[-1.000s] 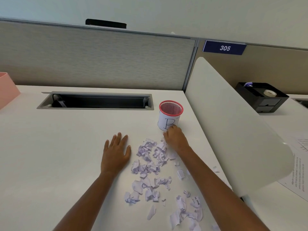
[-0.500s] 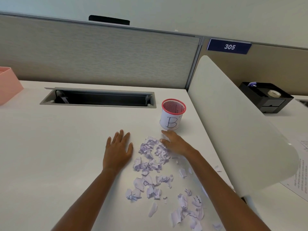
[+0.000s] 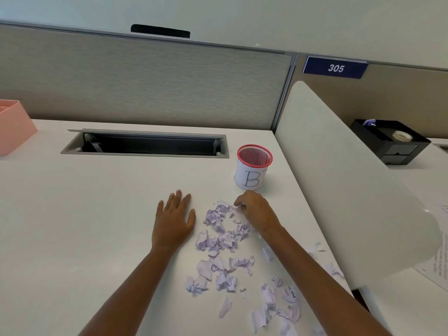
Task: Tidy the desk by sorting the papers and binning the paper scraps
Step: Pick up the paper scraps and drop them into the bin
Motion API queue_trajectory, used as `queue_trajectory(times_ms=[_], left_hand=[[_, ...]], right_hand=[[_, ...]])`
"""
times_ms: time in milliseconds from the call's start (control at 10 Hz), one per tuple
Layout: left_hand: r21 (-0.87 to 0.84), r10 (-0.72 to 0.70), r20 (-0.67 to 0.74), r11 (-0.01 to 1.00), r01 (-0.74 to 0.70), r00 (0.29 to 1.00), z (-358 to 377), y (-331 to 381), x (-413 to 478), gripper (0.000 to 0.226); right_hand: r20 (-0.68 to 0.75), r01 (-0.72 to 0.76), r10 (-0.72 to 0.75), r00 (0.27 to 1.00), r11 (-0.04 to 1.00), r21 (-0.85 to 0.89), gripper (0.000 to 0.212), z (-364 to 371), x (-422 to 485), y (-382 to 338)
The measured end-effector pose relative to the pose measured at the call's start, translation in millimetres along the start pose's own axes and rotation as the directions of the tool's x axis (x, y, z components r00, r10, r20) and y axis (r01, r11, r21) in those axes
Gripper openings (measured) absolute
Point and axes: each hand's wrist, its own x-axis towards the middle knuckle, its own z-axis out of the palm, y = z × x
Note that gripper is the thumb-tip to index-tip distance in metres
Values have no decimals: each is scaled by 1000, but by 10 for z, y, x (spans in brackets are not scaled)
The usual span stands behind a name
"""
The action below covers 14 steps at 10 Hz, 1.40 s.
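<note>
Several crumpled pale-purple paper scraps (image 3: 219,241) lie scattered on the white desk (image 3: 84,226), from its middle toward the near right edge. A small mesh cup with a red rim and a white label marked "B" (image 3: 253,167) stands just beyond them. My left hand (image 3: 174,220) rests flat on the desk, fingers spread, left of the scraps. My right hand (image 3: 254,210) is at the far end of the pile, below the cup, fingers curled down and pinching a scrap. Printed sheets (image 3: 436,260) show at the right edge, partly hidden by the divider.
A white rounded divider (image 3: 339,190) walls off the desk's right side. An open cable tray (image 3: 145,144) is set into the desk at the back. A pink organiser (image 3: 13,128) stands far left. A black desk caddy with tape (image 3: 390,141) sits on the neighbouring desk.
My right hand has come back from the base of the cup to the far end of the pile and curled its fingers onto a scrap. The left hand stayed flat.
</note>
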Motion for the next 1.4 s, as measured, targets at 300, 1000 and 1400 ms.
queue_trajectory(times_ms=[300,1000,1400], left_hand=[[-6,0,-1,1000,0,1000,15,-9,1,52],[-7,-4,5,1000,4,1000,-17,13,-8,52],[3,-2,18,1000,1,1000,-12,3,1,52]], right_hand=[[-430,63,94,898,939,338,18,-725,358,-177],[38,53,-63,997,971,231,34,-117,126,-333],[127,177,-162,978,977,-117,27,192,46,-255]])
